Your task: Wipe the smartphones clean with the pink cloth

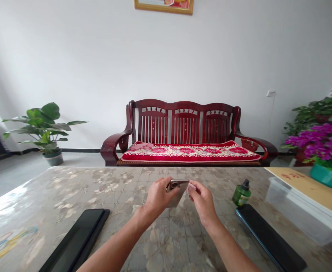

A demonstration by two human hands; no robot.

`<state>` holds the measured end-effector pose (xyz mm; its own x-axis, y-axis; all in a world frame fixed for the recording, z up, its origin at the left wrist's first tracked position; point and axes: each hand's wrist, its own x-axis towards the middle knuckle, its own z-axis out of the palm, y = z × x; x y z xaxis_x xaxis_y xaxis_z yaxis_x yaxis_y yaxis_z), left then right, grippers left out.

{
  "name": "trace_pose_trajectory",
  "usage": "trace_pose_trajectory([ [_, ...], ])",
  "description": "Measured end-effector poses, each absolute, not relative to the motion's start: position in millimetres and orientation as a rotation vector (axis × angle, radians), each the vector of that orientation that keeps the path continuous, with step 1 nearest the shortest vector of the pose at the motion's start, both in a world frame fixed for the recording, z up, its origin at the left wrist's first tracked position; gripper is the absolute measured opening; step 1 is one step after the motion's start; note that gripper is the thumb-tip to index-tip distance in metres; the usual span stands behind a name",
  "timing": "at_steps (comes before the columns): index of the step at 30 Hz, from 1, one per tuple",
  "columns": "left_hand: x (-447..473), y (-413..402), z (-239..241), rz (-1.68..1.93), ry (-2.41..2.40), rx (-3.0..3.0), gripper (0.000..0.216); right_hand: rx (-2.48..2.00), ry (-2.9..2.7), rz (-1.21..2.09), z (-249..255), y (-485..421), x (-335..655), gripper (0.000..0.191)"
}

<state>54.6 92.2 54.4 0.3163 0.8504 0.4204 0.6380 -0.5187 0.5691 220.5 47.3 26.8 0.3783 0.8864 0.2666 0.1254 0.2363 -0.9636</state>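
Above the middle of the table, my left hand (160,193) is closed around a smartphone (179,193), thumb across its back near the round camera area. The phone is held upright and tilted, its gold-grey back partly toward me. My right hand (202,198) pinches a small pale pink piece (191,187), perhaps cloth or paper, at the phone's right edge. Whether that piece touches the phone is hard to tell. The phone's far face is hidden.
A dark phone-like slab (78,236) lies at left, another (268,234) at right. Near the latter stand a green spray bottle (241,193) and a clear plastic box (293,211). Coloured bands (8,241) lie far left. A wooden sofa (183,121) stands beyond the table (171,241).
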Motion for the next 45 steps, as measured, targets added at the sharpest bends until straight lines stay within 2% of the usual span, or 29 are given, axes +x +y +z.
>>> trace_pose_trajectory([
  [11,54.3,90.6,26.3,1.145,1.222,2.106,0.006,-1.26,-1.389,0.187,42.0,33.7,214.5,0.025],
  [16,38.4,81.5,16.6,1.158,1.192,2.079,0.007,-1.236,-1.605,0.018,40.1,24.3,199.8,0.026],
  [22,4.6,60.6,2.3,1.016,1.224,2.294,0.019,-1.174,-1.918,-0.2,21.4,14.5,174.3,0.029],
  [25,-8.4,55.3,-10.5,0.936,1.249,2.39,0.019,-1.154,-2.008,-0.293,11.2,14.0,171.2,0.028],
  [29,-17.1,53.2,-21.4,0.802,1.379,2.438,0.023,-1.224,-2.006,-0.382,3.6,21.5,186.6,0.028],
  [35,-16.7,55.2,-22.2,0.768,1.415,2.46,0.019,-1.396,-1.91,-0.504,4.0,34.6,215.1,0.028],
  [45,-17.8,53.6,-28.3,0.863,1.333,2.567,0.023,-1.237,-2.041,-0.356,5.3,19.4,176.7,0.028],
])
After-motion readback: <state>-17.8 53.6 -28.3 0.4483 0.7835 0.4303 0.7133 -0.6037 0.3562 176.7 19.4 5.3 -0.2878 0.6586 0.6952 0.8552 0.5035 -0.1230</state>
